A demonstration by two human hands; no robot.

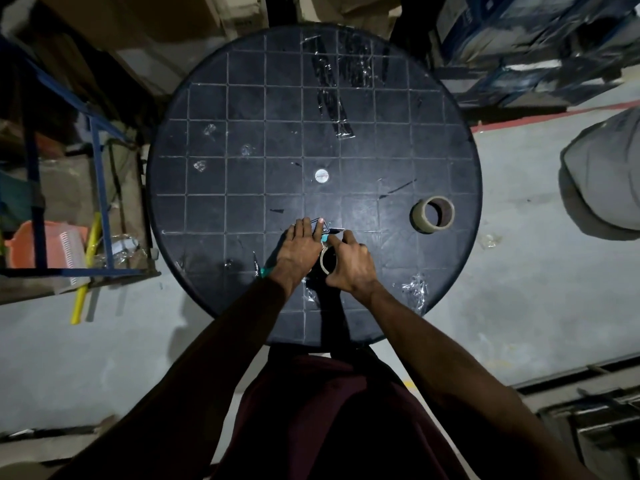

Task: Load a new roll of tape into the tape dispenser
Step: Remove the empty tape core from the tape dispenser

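Observation:
On the round black table (207, 140) both hands meet near the front centre. My left hand (300, 249) lies over a tape dispenser (320, 228), of which only a dark metal front with a teal part and a teal handle end show. My right hand (351, 263) grips a roll of tape (328, 261) seated against the dispenser; its cardboard core shows between the hands. A second roll of clear tape (433, 213) stands alone on the table's right side.
Scraps and strips of clear tape stick to the tabletop at the back and near the front edge. A small silver cap (321, 176) marks the table's centre. Blue shelving with an orange basket (48, 245) stands left; a grey covered object (606, 174) sits right.

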